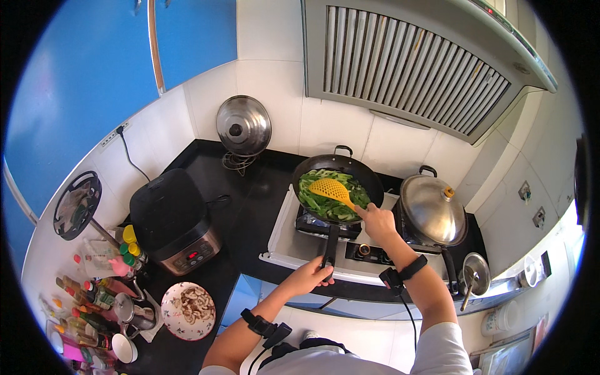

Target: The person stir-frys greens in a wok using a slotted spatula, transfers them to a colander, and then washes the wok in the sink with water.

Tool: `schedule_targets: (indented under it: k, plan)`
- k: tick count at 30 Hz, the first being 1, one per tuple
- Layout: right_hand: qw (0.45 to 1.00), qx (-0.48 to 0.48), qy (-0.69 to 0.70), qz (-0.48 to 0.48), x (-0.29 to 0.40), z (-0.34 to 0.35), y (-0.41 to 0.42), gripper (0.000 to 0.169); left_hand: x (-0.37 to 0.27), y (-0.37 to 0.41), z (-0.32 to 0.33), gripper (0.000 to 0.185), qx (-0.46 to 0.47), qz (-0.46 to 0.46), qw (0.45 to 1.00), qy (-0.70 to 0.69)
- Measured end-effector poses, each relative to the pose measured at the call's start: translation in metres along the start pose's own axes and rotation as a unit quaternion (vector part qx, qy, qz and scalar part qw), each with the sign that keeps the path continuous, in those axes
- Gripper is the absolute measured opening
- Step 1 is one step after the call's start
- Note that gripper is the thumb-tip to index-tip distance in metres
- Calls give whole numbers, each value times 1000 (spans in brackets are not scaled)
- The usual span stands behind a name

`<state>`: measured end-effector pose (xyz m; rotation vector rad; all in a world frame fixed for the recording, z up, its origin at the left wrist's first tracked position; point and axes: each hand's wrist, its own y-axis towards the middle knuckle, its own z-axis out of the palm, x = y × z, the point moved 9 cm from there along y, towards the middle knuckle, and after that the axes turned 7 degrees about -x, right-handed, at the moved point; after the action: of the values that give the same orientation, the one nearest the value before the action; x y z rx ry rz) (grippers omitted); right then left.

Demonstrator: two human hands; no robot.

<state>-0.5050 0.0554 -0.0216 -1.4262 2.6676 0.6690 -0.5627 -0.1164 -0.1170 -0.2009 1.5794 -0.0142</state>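
Note:
My left hand (309, 277) is closed around the black handle (332, 248) of a wok (370, 180) on the left burner of a gas stove. With my right hand (377, 222) I grip the handle of a yellow slotted ladle (330, 189). Its perforated bowl rests over chopped green vegetables (323, 206) in the wok. Part of the vegetables is hidden under the ladle.
A lidded pan (431, 211) stands on the right burner, with a metal bowl (477, 272) beside it. On the left are a rice cooker (168, 211), a plate (171, 323) of sliced mushrooms and several seasoning bottles (101, 295). A range hood (436, 28) hangs above.

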Motion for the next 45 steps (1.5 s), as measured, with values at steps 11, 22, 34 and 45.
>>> schedule_targets:
  k: [11, 22, 34, 45]
  plan:
    - [994, 25, -55, -95, -20, -54, -39, 35, -1, -1, 0, 33, 0, -3, 1000, 5]
    - [985, 33, -129, -112, -34, -114, -31, 24, -3, -3, -2, 35, -1, -1, 1000, -8]
    - [992, 30, -73, -100, -19, -22, -22, 36, -4, -2, -1, 31, 1, 0, 1000, 6]
    - [1000, -12, 10, 20, -33, -13, 1, 48, -2, -1, -1, 32, 0, 2, 1000, -7]
